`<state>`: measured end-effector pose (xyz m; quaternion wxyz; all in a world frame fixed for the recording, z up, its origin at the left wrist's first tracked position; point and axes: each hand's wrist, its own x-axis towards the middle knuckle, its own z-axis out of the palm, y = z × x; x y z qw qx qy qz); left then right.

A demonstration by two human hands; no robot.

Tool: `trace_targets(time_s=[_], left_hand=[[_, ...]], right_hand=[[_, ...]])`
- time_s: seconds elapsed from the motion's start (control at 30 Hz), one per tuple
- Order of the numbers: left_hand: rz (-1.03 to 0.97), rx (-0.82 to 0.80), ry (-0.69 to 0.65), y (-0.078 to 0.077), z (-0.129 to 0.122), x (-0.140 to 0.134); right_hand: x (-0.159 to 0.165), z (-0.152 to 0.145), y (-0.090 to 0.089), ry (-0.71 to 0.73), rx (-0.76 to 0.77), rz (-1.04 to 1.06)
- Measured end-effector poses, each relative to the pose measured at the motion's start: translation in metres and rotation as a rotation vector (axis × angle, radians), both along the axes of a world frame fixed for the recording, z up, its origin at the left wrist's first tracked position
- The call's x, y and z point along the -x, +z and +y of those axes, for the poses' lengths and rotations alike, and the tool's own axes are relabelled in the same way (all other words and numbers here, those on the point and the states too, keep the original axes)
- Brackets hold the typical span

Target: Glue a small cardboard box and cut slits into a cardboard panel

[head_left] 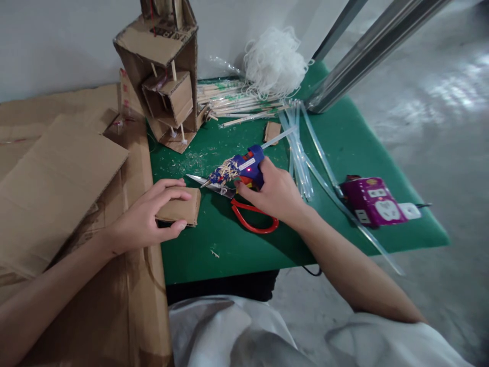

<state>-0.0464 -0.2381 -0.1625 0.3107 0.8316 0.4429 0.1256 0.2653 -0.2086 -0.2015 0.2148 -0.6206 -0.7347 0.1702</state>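
My right hand grips a blue hot glue gun, its crusted nozzle pointing left and a clear glue stick jutting from its back. My left hand holds a small folded cardboard piece at the edge of the green table. The gun's tip hangs just right of and above that piece. Red-handled scissors lie flat under the gun, blades pointing left.
A tall cardboard model stands at the back. Flat cardboard sheets cover the left side. Wooden sticks, a tangle of white string, clear glue sticks and a purple power strip lie to the right. Metal rails lean at the far corner.
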Motion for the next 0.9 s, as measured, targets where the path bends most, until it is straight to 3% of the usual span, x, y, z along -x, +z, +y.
trace_targets(time_s=[0.2, 0.9], left_hand=[[0.009, 0.004, 0.004, -0.0009, -0.0007, 0.0007], [-0.009, -0.008, -0.016, 0.0002, -0.0013, 0.0002]], right_hand=[[-0.0007, 0.0024, 0.0022, -0.117, 0.026, 0.027], [0.0031, 0.0004, -0.0016, -0.123, 0.048, 0.055]])
